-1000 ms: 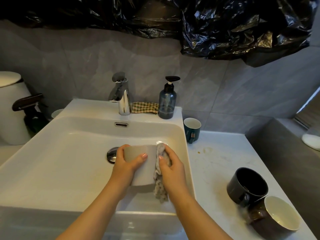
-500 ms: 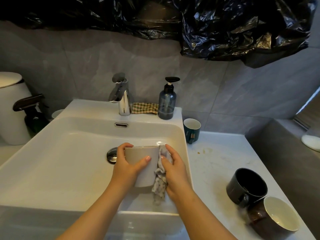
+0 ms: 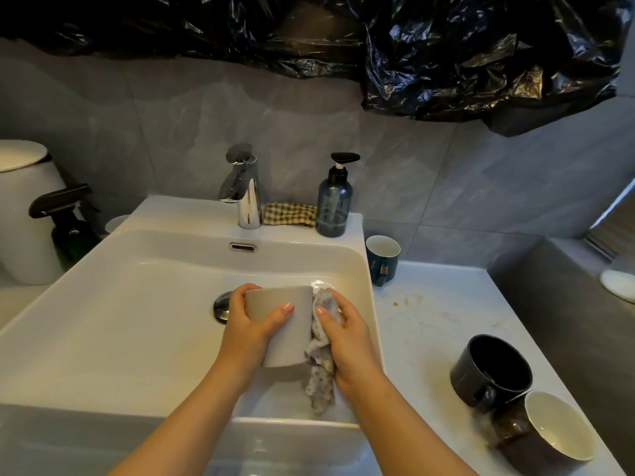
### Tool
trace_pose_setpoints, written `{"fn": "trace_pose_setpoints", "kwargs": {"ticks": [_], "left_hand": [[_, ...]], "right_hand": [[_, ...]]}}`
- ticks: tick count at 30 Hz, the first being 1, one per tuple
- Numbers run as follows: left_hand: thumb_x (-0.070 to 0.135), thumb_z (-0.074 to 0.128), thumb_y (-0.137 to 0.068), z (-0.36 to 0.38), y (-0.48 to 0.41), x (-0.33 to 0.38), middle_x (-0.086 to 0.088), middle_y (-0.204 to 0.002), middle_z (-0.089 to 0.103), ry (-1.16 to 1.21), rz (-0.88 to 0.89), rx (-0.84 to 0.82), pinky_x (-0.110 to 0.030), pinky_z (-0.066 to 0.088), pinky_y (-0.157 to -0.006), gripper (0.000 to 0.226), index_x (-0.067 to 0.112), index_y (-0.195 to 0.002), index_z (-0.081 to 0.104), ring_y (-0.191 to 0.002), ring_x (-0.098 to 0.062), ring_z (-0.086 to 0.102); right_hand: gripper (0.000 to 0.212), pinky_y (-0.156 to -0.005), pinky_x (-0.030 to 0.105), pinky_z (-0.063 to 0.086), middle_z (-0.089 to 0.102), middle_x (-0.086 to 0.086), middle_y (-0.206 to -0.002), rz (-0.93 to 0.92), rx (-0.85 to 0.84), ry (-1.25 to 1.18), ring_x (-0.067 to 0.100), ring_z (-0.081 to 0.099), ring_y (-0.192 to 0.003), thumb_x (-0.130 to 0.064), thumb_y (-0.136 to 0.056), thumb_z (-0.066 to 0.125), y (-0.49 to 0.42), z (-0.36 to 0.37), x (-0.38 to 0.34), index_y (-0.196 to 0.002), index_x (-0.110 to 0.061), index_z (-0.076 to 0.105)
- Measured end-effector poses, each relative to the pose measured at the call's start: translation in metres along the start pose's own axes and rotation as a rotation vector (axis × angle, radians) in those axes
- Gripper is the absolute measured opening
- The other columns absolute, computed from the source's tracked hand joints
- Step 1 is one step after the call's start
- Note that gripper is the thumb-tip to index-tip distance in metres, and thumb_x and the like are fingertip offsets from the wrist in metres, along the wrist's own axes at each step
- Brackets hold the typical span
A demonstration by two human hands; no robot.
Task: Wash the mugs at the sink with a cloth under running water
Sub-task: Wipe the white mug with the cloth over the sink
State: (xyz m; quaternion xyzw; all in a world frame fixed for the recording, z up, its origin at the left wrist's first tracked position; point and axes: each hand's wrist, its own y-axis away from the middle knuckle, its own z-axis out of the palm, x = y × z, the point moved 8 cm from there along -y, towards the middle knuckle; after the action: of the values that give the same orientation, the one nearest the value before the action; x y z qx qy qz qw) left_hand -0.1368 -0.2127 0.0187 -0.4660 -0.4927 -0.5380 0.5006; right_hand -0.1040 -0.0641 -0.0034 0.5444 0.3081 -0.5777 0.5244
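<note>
A chrome tap stands at the white ceramic sink's back edge, a green mug, a black mug and a brown mug sit right of it, and over its basin the left hand grips a pale grey mug while the right hand clutches a bunched patterned cloth against it.

Mug over sink; cloth right.

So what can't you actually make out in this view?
Head view only:
Grey mug, right side: covered by the cloth and the right hand.
Its inside: the mouth faces away.
Spray bottle, base: behind the sink rim.
White object, far right: cut off by the frame edge.
Water from the faucet: no stream shows; cannot tell.
</note>
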Motion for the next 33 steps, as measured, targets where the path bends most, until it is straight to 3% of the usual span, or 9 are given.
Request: {"fn": "trace_pose_setpoints", "kwargs": {"ticks": [7, 10, 15, 18, 21, 24, 27, 30, 33], "left_hand": [[0.038, 0.069, -0.054, 0.020, 0.003, -0.018, -0.005, -0.097, 0.054, 0.070, -0.199, -0.209, -0.027, 0.046, -0.060, 0.056, 0.022, -0.102, 0.047, -0.079, -0.018, 0.057], [0.053, 0.071, -0.040, 0.015, -0.003, -0.011, -0.001, -0.104, 0.055, -0.084, -0.234, -0.344, -0.025, 0.041, -0.058, 0.065, 0.026, -0.097, 0.055, -0.084, -0.015, 0.055], [0.041, 0.077, -0.050, 0.023, 0.000, -0.002, 0.020, -0.115, 0.048, -0.464, -0.269, -0.664, -0.026, 0.050, -0.083, 0.065, 0.049, -0.108, 0.051, -0.105, -0.002, 0.053], [0.039, 0.075, -0.047, 0.020, -0.007, 0.001, 0.008, -0.111, 0.055, -0.441, -0.210, -0.547, -0.029, 0.053, -0.074, 0.059, 0.040, -0.104, 0.057, -0.099, -0.017, 0.059], [0.038, 0.074, -0.047, 0.002, -0.013, -0.016, -0.007, -0.113, 0.055, -0.148, -0.327, -0.248, -0.040, 0.055, -0.067, 0.058, 0.031, -0.103, 0.058, -0.098, -0.032, 0.059], [0.035, 0.070, -0.066, -0.005, -0.005, -0.035, -0.013, -0.118, 0.055, 0.144, -0.485, -0.100, -0.057, 0.055, -0.068, 0.043, 0.026, -0.107, 0.057, -0.101, -0.036, 0.058], [0.035, 0.065, -0.070, 0.001, -0.001, -0.033, -0.014, -0.110, 0.062, 0.151, -0.482, -0.183, -0.057, 0.055, -0.069, 0.035, 0.023, -0.103, 0.060, -0.094, -0.035, 0.063], [0.030, 0.069, -0.058, 0.010, 0.005, -0.022, -0.013, -0.094, 0.061, 0.243, -0.442, -0.298, -0.048, 0.055, -0.056, 0.035, 0.023, -0.091, 0.063, -0.083, -0.033, 0.060], [0.035, 0.069, -0.036, 0.009, 0.001, -0.020, -0.014, -0.089, 0.061, 0.286, -0.391, -0.258, -0.043, 0.054, -0.053, 0.058, 0.021, -0.093, 0.064, -0.077, -0.031, 0.060]], "right_hand": [[0.029, -0.082, 0.040, 0.055, 0.068, 0.012, -0.092, 0.047, 0.191, -0.017, 0.024, 0.066, -0.089, -0.041, -0.093, 0.051, 0.001, -0.019, -0.005, -0.089, -0.014, 0.062], [0.030, -0.077, 0.033, 0.054, 0.066, 0.007, -0.084, -0.043, 0.187, 0.107, 0.020, 0.063, -0.083, -0.040, -0.093, 0.050, 0.004, -0.018, -0.017, -0.082, -0.015, 0.062], [0.025, -0.069, 0.025, 0.049, 0.061, -0.002, -0.073, -0.143, 0.077, 0.204, 0.011, 0.058, -0.071, -0.032, -0.094, 0.051, 0.008, 0.004, -0.027, -0.078, -0.016, 0.061], [0.027, -0.079, 0.030, 0.052, 0.066, 0.000, -0.087, -0.114, 0.160, 0.047, 0.015, 0.063, -0.086, -0.034, -0.098, 0.042, 0.007, -0.004, -0.025, -0.087, -0.020, 0.063], [0.033, -0.095, 0.035, 0.046, 0.062, -0.007, -0.103, -0.065, 0.253, -0.110, 0.015, 0.058, -0.103, -0.044, -0.099, 0.033, 0.003, -0.022, -0.020, -0.107, -0.026, 0.059], [0.036, -0.104, 0.037, 0.040, 0.058, -0.014, -0.117, -0.144, 0.139, 0.127, 0.012, 0.052, -0.114, -0.055, -0.095, 0.035, 0.006, -0.007, -0.018, -0.116, -0.040, 0.059], [0.035, -0.114, 0.026, 0.024, 0.041, -0.027, -0.134, -0.312, -0.096, 0.413, 0.002, 0.033, -0.132, -0.051, -0.090, 0.031, 0.009, 0.032, -0.021, -0.121, -0.047, 0.048], [0.045, -0.089, 0.033, 0.048, 0.049, -0.008, -0.133, 0.019, -0.075, 0.086, 0.015, 0.052, -0.114, -0.060, -0.092, 0.034, -0.005, 0.024, -0.008, -0.131, -0.043, 0.048], [0.055, -0.058, 0.030, 0.051, 0.067, 0.011, -0.100, 0.305, -0.093, -0.079, 0.029, 0.064, -0.084, -0.071, -0.079, 0.045, 0.000, 0.021, 0.013, -0.103, -0.027, 0.068]]}}
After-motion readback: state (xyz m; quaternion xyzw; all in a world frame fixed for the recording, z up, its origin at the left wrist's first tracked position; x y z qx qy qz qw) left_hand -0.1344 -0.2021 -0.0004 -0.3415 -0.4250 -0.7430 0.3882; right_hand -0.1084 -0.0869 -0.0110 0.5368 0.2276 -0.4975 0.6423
